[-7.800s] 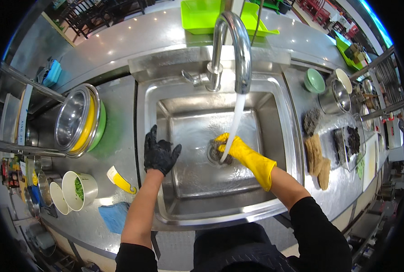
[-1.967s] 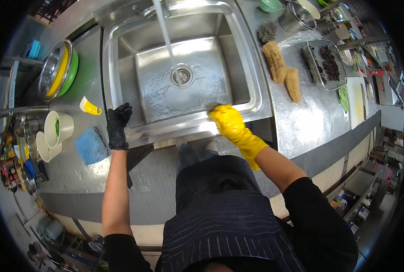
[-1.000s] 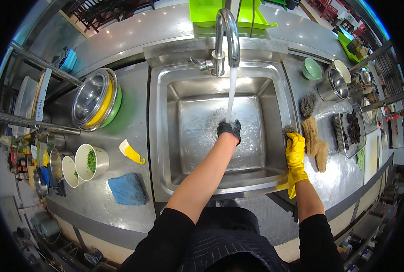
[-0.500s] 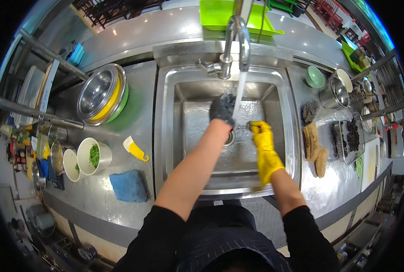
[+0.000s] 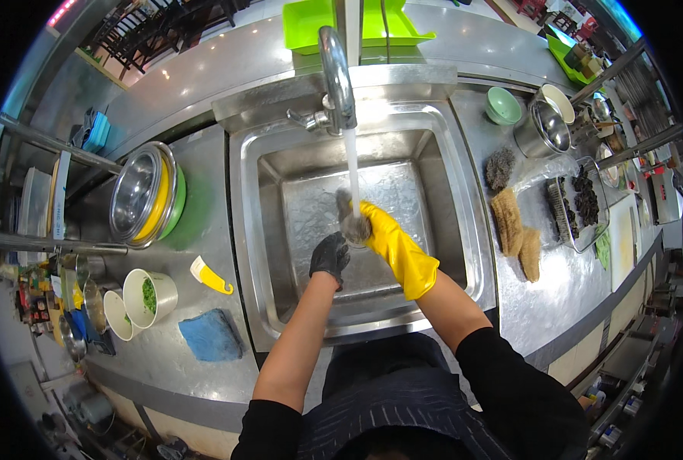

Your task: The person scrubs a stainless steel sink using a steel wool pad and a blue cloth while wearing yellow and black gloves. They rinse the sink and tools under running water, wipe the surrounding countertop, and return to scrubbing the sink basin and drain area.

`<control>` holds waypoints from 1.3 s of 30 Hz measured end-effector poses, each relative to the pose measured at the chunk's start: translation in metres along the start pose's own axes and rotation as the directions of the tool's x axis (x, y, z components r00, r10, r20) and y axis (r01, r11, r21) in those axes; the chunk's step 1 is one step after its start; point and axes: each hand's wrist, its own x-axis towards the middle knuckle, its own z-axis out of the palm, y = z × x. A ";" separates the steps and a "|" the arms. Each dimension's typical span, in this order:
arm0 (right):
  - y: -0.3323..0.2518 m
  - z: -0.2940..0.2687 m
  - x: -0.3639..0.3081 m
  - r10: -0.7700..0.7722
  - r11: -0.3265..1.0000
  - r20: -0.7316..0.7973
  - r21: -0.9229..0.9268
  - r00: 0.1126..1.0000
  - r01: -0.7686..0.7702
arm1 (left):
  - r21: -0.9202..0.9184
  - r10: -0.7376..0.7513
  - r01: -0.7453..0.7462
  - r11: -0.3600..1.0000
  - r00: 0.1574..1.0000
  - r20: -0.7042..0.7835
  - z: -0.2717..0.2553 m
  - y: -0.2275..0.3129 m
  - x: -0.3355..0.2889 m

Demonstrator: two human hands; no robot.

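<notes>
Right hand (image 5: pixel 386 230) shifted left, rubber-gloved, steel sink (image 5: pixel 248 230)

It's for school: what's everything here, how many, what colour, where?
Rectangular steel sink: 1, silver, middle
Curved metal tap: 1, silver, back
Round wire scrubbers: 2, grey, sink and right
Rough loofah pieces: 2, tan, right
Wire basket: 1, silver, right
Round bowls: 2, green and cream, right
Cylindrical metal pot: 1, silver, right
Rectangular board: 1, white, right
Shallow trays: 2, green, back
Stacked round bowls: several, mixed colours, left
Round tubs: 2, cream, left
Hooked tool: 1, mostly yellow, left
Folded cloth: 1, blue, left
Distant clutter: many, mixed, edges
Gloved left hand: 1, black, in sink
Gloved right hand: 1, yellow, in sink
</notes>
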 end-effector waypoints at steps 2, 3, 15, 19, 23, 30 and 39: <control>-0.011 -0.013 -0.001 0.234 0.972 0.355 -0.098 0.905 -0.213 | -0.058 0.004 0.004 0.998 0.990 0.141 -0.011 0.001 0.017; -0.015 -0.001 -0.006 0.161 0.976 0.177 -0.175 0.971 -0.130 | -0.038 0.024 -0.022 0.999 0.997 0.076 -0.008 0.007 0.011; -0.052 -0.078 0.013 -0.417 0.316 -0.072 -0.946 0.906 0.070 | 0.341 0.072 -0.034 0.939 0.992 -0.100 -0.031 -0.005 -0.016; -0.054 -0.084 0.029 -0.003 0.123 -0.233 -0.965 0.972 -0.231 | 0.283 0.089 -0.059 0.957 0.992 -0.095 -0.029 -0.013 -0.021; -0.029 -0.193 0.040 -0.130 -0.423 -0.112 -0.892 0.985 -0.157 | 0.478 0.145 -0.107 0.872 0.989 -0.042 -0.029 -0.027 -0.005; -0.035 -0.120 0.011 -0.150 0.634 -0.263 -0.765 0.953 -0.111 | 0.675 0.421 -0.362 0.643 0.903 0.084 -0.082 -0.046 0.005; -0.003 -0.116 -0.039 -0.110 0.443 -0.374 -0.848 0.921 -0.292 | 0.697 0.358 -0.354 0.624 0.922 0.148 -0.095 -0.036 -0.035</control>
